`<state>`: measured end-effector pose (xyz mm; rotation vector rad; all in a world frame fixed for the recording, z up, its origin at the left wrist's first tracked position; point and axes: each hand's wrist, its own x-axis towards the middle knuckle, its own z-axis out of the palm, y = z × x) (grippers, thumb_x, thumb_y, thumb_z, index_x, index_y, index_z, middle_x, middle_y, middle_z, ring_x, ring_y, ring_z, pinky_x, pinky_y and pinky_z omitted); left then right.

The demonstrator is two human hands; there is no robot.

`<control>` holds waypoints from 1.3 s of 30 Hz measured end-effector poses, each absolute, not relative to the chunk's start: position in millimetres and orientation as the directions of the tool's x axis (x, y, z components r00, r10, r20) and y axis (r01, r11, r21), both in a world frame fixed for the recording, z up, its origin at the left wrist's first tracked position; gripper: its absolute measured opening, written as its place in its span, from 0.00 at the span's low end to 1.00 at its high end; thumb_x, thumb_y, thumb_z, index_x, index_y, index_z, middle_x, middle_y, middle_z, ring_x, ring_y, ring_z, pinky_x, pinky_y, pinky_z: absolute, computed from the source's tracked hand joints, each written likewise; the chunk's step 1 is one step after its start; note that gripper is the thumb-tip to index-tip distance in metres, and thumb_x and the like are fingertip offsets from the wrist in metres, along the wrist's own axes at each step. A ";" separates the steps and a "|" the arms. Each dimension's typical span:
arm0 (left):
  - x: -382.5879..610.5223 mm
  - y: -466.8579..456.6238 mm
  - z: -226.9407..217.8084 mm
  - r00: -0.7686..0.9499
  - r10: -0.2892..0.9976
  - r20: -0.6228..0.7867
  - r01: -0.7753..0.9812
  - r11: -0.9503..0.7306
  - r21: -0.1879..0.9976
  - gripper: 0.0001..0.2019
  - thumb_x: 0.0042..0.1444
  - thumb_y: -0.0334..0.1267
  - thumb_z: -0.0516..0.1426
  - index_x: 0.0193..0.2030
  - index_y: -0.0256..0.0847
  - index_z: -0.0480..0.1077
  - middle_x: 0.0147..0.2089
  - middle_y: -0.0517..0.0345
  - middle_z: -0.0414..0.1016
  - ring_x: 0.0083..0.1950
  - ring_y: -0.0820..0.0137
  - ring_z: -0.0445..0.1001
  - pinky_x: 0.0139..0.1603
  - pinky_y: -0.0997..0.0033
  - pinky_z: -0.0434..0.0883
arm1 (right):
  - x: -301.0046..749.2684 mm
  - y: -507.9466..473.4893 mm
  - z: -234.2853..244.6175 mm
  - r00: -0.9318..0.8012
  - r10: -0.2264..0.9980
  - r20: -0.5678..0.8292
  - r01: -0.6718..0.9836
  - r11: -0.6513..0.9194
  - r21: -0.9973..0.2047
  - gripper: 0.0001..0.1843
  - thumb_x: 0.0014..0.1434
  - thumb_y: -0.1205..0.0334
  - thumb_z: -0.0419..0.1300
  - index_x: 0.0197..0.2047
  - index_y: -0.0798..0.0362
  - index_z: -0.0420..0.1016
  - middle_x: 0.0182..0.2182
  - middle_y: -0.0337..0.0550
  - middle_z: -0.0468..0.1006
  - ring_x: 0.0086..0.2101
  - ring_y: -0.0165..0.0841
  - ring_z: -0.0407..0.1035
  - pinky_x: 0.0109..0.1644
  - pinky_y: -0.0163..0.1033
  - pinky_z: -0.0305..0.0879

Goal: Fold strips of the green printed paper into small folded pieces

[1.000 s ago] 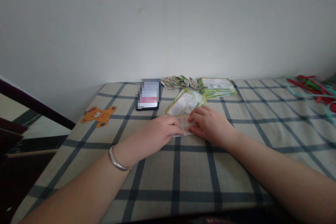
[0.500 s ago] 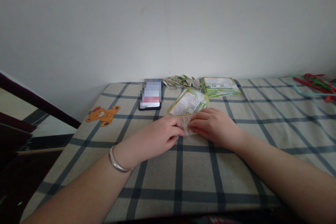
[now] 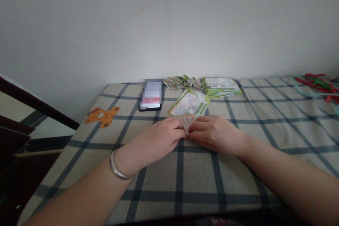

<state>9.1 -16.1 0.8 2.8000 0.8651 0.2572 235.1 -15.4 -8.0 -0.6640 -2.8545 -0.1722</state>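
A small printed paper [image 3: 188, 122] with orange markings lies on the checked cloth, its near end narrowing to a point between my hands. My left hand [image 3: 164, 134], a silver bangle at its wrist, pinches the paper's left edge with the fingers together. From the other side my right hand [image 3: 212, 132] presses its closed fingers on the right edge; the thumb is mostly hidden. Just beyond the paper, and partly touching it, is a green and white printed card [image 3: 188, 102] with a QR code.
Behind the card lie several folded paper pieces [image 3: 182, 82] and a stack of green cards [image 3: 221, 86]. A phone [image 3: 150, 95] rests to their left, near a teddy bear picture [image 3: 102, 116]. Red and green items [image 3: 317, 83] sit in a clear tray at the far right.
My right hand's fingers have moved down and left along the paper, close to my left fingertips. The paper's near end now looks more pointed.
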 end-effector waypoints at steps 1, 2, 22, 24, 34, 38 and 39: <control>9.9 -16.9 0.0 0.815 0.569 0.108 0.540 -0.814 0.215 0.10 0.60 0.24 0.54 0.41 0.38 0.74 0.47 0.53 0.71 0.50 0.65 0.70 0.55 0.59 0.71 | 235.0 -15.3 -8.1 -0.880 0.420 0.221 0.447 0.890 0.086 0.09 0.67 0.64 0.52 0.40 0.52 0.74 0.37 0.41 0.78 0.37 0.33 0.68 0.39 0.39 0.63; 10.5 -17.6 -1.1 0.818 0.563 0.116 0.539 -0.821 0.188 0.09 0.59 0.24 0.54 0.41 0.38 0.74 0.47 0.53 0.71 0.51 0.64 0.70 0.55 0.59 0.71 | 234.9 -15.2 -8.1 -0.882 0.419 0.217 0.447 0.889 0.099 0.09 0.67 0.64 0.53 0.39 0.52 0.73 0.37 0.41 0.78 0.37 0.33 0.68 0.39 0.39 0.63; 13.0 -16.5 4.2 0.833 0.527 0.170 0.527 -0.848 0.049 0.08 0.57 0.26 0.58 0.39 0.40 0.76 0.42 0.55 0.75 0.45 0.63 0.71 0.48 0.59 0.72 | 254.1 -12.2 1.2 -0.828 0.549 0.118 0.543 0.836 -0.081 0.06 0.60 0.68 0.58 0.32 0.50 0.73 0.35 0.37 0.76 0.36 0.31 0.66 0.37 0.37 0.56; 12.3 -16.1 3.7 0.831 0.532 0.162 0.529 -0.846 0.065 0.08 0.57 0.26 0.58 0.39 0.40 0.76 0.42 0.55 0.75 0.47 0.64 0.71 0.49 0.60 0.71 | 256.8 -11.8 2.4 -0.818 0.566 0.106 0.553 0.823 -0.127 0.05 0.58 0.69 0.59 0.32 0.50 0.73 0.36 0.37 0.76 0.36 0.30 0.66 0.37 0.36 0.56; 8.9 -16.1 2.4 0.819 0.559 0.130 0.551 -0.829 0.090 0.08 0.58 0.27 0.57 0.40 0.41 0.75 0.43 0.56 0.73 0.47 0.64 0.71 0.48 0.61 0.70 | 260.0 -12.3 8.4 -0.790 0.608 0.085 0.583 0.787 -0.203 0.06 0.55 0.71 0.60 0.30 0.51 0.74 0.34 0.36 0.75 0.35 0.28 0.66 0.37 0.34 0.57; 7.9 -15.3 1.6 0.815 0.565 0.128 0.553 -0.825 0.119 0.07 0.59 0.28 0.57 0.40 0.41 0.75 0.42 0.56 0.73 0.47 0.65 0.70 0.50 0.61 0.70 | 262.1 -12.6 10.2 -0.786 0.615 0.068 0.590 0.778 -0.218 0.06 0.56 0.70 0.60 0.30 0.51 0.75 0.34 0.37 0.76 0.35 0.28 0.66 0.39 0.34 0.58; 7.4 -15.1 1.4 0.813 0.567 0.129 0.554 -0.823 0.129 0.07 0.59 0.28 0.56 0.40 0.41 0.75 0.42 0.56 0.73 0.47 0.65 0.70 0.50 0.61 0.70 | 263.1 -12.6 10.5 -0.783 0.619 0.063 0.594 0.774 -0.220 0.06 0.55 0.70 0.60 0.30 0.51 0.76 0.35 0.37 0.76 0.35 0.28 0.67 0.39 0.34 0.58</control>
